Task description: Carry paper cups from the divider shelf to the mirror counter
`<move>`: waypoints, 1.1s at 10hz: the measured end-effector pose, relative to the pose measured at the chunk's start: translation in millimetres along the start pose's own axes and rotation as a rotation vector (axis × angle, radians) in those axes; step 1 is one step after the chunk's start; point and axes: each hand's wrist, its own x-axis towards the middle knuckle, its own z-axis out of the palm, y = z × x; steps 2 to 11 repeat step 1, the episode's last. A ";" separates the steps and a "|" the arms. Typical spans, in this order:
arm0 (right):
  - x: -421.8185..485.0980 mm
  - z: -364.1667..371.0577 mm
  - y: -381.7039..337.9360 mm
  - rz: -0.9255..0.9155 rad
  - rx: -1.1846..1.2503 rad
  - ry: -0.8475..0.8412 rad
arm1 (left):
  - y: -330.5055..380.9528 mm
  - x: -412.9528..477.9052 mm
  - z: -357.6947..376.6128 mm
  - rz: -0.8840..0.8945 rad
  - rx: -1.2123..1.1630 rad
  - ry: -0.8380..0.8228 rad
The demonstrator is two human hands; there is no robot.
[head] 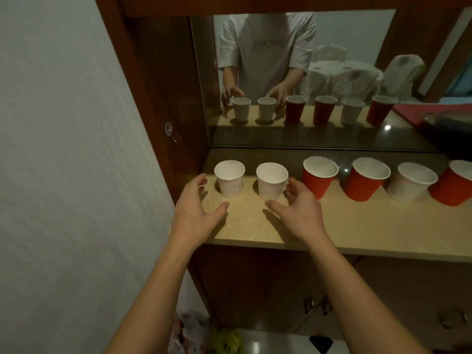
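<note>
Two white paper cups stand upright at the left end of the beige mirror counter (357,226): the left white cup (229,178) and the second white cup (272,181). My left hand (198,208) hovers open just left of and below the left cup, apart from it. On the other side, my right hand (298,208) is open around the second cup, fingertips close to its right side; contact cannot be told. Further right along the counter stand a red cup (319,176), another red cup (365,178), a third white cup (408,181) and a red cup (454,183) at the frame edge.
A mirror (306,72) behind the counter reflects the cups and the person. A white wall (63,149) and a dark wooden panel (163,85) with a small hook (169,131) close the left side. Cabinet doors (332,290) sit below; bags (204,335) lie on the floor.
</note>
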 end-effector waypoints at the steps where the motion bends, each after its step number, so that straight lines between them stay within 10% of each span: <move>1: -19.9 -10.0 -6.7 -0.053 -0.058 0.023 | 8.6 -19.3 -11.5 0.062 0.000 0.026; 11: -19.9 -10.0 -6.7 -0.053 -0.058 0.023 | 8.6 -19.3 -11.5 0.062 0.000 0.026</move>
